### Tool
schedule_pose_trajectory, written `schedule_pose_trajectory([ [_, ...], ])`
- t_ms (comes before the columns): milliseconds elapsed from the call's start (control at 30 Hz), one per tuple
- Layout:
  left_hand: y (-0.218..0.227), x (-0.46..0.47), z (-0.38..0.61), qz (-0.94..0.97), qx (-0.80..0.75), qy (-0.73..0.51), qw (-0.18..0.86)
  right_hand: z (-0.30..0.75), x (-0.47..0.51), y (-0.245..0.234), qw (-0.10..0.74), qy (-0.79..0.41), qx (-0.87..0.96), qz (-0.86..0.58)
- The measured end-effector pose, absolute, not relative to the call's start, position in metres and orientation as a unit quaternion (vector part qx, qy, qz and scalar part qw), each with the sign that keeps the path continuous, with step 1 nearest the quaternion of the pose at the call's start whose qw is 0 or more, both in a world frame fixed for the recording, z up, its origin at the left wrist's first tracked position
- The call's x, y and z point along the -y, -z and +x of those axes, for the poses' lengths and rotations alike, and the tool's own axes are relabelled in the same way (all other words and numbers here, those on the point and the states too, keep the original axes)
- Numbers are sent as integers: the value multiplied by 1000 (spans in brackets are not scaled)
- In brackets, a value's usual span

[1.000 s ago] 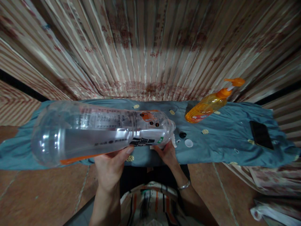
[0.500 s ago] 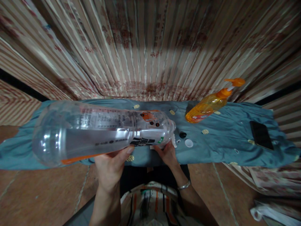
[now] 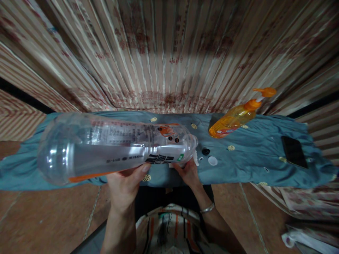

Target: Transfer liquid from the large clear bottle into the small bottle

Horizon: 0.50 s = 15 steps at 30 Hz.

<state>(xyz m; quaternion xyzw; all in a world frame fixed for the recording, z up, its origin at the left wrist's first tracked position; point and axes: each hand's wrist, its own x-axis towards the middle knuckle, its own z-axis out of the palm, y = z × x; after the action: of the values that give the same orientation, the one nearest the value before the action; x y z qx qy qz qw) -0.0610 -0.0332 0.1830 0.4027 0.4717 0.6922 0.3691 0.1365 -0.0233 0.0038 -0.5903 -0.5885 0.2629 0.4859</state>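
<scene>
A large clear plastic bottle (image 3: pixel 87 148) with a printed label lies on its side in the air, its base at the left and its neck at the right. My left hand (image 3: pixel 124 187) grips it from below near the middle, thumb on the label. My right hand (image 3: pixel 187 171) is closed at the bottle's neck, fingers on a small white piece there that I cannot make out. Just right of the neck, a small black cap (image 3: pixel 206 151) and a white cap (image 3: pixel 212 161) lie on the blue cloth (image 3: pixel 251 162).
An orange pump bottle (image 3: pixel 235 118) stands on the cloth at the back right. A dark phone (image 3: pixel 293 151) lies flat at the far right. A striped curtain (image 3: pixel 169 53) hangs behind. Brown tiled floor (image 3: pixel 47 218) lies below, with patterned fabric (image 3: pixel 304 204) at the lower right.
</scene>
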Motion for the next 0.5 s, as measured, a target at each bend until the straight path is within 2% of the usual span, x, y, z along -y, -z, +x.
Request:
schedule_pose_trajectory([
  [500, -184, 31, -62, 397, -456, -694, 391, 138, 24, 2, 478, -255, 586, -602],
])
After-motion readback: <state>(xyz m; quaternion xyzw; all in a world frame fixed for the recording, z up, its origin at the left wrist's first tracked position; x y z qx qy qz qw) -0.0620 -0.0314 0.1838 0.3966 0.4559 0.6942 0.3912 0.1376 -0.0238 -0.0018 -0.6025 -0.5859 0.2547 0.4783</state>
